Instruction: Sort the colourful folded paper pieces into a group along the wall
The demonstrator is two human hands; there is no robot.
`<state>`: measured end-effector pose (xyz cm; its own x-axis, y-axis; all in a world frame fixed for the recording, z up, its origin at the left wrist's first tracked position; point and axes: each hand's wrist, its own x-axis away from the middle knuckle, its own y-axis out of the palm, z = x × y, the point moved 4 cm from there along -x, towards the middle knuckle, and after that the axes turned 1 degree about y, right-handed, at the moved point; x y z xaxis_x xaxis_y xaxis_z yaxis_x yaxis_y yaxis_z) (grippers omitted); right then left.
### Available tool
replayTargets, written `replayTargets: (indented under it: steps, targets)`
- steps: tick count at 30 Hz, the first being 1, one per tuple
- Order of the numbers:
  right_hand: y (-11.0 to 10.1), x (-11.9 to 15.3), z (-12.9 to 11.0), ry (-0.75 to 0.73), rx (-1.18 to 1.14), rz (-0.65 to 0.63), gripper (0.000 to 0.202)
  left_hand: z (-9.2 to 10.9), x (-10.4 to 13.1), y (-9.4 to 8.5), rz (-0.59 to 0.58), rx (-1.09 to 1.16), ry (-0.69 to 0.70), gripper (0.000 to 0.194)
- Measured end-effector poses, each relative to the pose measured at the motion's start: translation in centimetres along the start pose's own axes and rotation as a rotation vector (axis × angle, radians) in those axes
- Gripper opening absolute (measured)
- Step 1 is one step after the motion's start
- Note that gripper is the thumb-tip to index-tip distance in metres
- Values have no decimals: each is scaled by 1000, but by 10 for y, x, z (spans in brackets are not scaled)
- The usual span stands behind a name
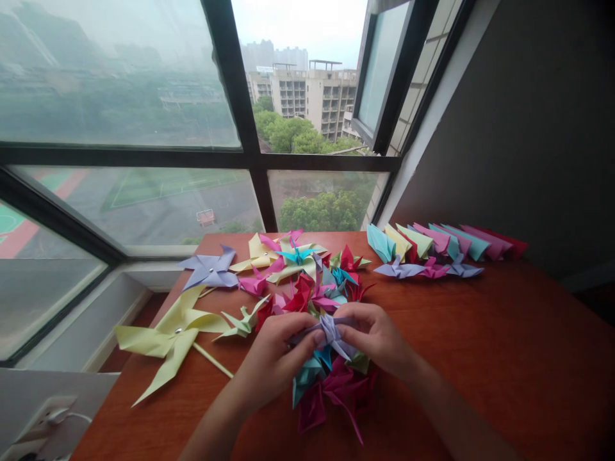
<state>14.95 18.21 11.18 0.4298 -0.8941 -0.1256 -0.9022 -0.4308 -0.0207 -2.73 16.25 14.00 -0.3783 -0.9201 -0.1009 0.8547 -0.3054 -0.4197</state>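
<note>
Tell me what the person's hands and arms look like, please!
The left hand and right hand are bare, with no gloves. The left forearm and right forearm look slim, with no sleeves showing. I see no watch or bracelet on either wrist.

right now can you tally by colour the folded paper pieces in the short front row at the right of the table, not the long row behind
lavender folded pieces: 2
pink folded piece: 1
total: 3
</note>
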Motion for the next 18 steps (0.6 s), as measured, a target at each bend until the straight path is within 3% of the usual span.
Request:
replayTargets:
  steps: [3,7,11,18]
  targets:
    - [-1,3,8,169,-325,-119,27,-4,3,3,-79,358,-116,32]
    - [7,6,13,219,-595,-115,33,-12,6,10,-76,709,-262,36]
    - [16,8,14,265,-763,-117,36,-20,9,16,-99,845,-313,37]
    - [12,14,18,289,-854,-60,40,-19,8,19,-72,957,-219,38]
